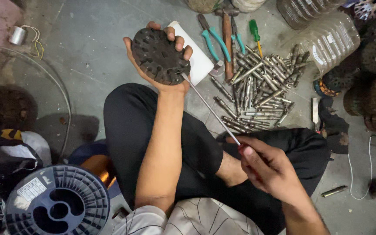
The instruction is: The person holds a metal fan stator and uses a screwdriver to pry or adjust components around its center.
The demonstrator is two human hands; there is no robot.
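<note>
Dark metal disc (159,55), round with slots, sits in the upper middle of the frame, cupped in the left hand (162,61) with fingers curled over its rim. It looks heavy, stiff and greasy. The right hand (268,167) pinches a thin rod (209,109) touching the disc's edge.

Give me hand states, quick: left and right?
Left hand: closed on the round dark slotted disc.
Right hand: closed on the long screwdriver, tip at the disc's edge.
</note>
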